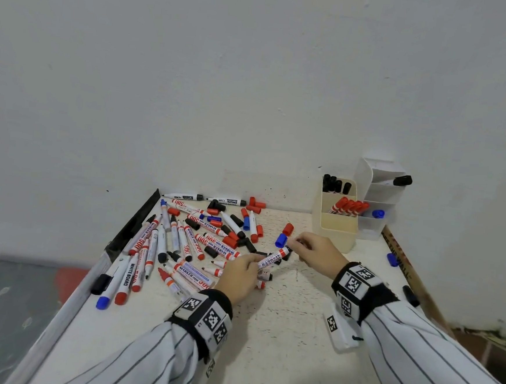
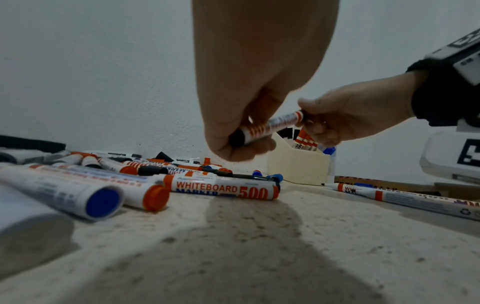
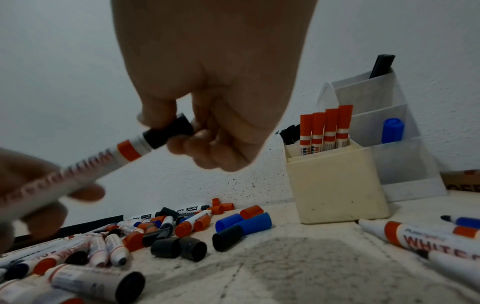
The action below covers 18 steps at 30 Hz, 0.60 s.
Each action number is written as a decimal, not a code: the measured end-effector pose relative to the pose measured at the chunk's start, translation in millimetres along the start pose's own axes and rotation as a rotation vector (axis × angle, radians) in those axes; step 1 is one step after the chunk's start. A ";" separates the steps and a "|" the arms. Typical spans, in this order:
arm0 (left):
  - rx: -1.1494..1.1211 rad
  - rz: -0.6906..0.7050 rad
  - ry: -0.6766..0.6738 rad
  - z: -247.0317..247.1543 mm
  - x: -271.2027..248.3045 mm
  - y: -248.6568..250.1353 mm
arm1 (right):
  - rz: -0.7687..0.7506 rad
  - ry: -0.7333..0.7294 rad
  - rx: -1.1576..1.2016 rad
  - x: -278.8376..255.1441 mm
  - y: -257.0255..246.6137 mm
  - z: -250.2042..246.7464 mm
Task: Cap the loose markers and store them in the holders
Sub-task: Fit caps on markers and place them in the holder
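Two hands hold one whiteboard marker (image 1: 273, 258) in the air above the speckled, ink-flecked table (image 1: 279, 345). Off to the left hand's outer side lies a loose heap of markers (image 1: 181, 240), smooth white cylinders with red, blue and black ends, scattered among short stubby caps (image 1: 236, 236). The left hand (image 1: 239, 277) curls its fingers and thumb round the rear half of the held marker's barrel, whose black butt end shows just under the fingertips in the left wrist view. The marker's long axis runs slantwise from that hand up and away toward the right hand, with the capped end pointing right and toward the wall. A red band rings the barrel just behind the black cap (image 3: 170, 130), a glossy round sleeve. The right hand (image 1: 319, 254) pinches this cap between thumb and curled fingers; whether it is pushed fully home is hard to say, as the barrel is blurred. Beyond the right hand stands a cream plastic holder (image 1: 335, 228), boxy with rounded corners, holding upright red-capped and black-capped markers. Just beside it on the far right is a white tiered holder (image 1: 378, 198) with a blue-capped and a black-capped marker.
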<state>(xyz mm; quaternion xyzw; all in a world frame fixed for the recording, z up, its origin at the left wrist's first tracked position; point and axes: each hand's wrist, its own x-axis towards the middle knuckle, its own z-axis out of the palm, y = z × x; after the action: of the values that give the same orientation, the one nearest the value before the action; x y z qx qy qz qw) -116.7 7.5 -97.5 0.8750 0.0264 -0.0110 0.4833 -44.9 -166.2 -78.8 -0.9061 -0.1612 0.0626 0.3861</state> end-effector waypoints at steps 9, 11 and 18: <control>0.025 0.098 -0.066 3.7 -1.6 15.7 | 0.120 0.157 0.126 -6.7 -11.7 12.9; -0.028 0.044 -0.111 2.3 -1.3 20.3 | 0.098 0.179 0.168 -6.6 -12.8 13.5; -0.386 -0.281 -0.340 -7.3 -7.2 30.8 | 0.000 0.171 0.366 -5.9 -9.8 15.2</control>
<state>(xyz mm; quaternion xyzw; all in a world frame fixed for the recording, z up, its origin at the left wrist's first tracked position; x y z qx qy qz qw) -122.2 -3.0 -67.3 0.7401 0.0673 -0.2190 0.6323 -56.5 -151.5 -82.3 -0.8228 -0.1136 0.0140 0.5567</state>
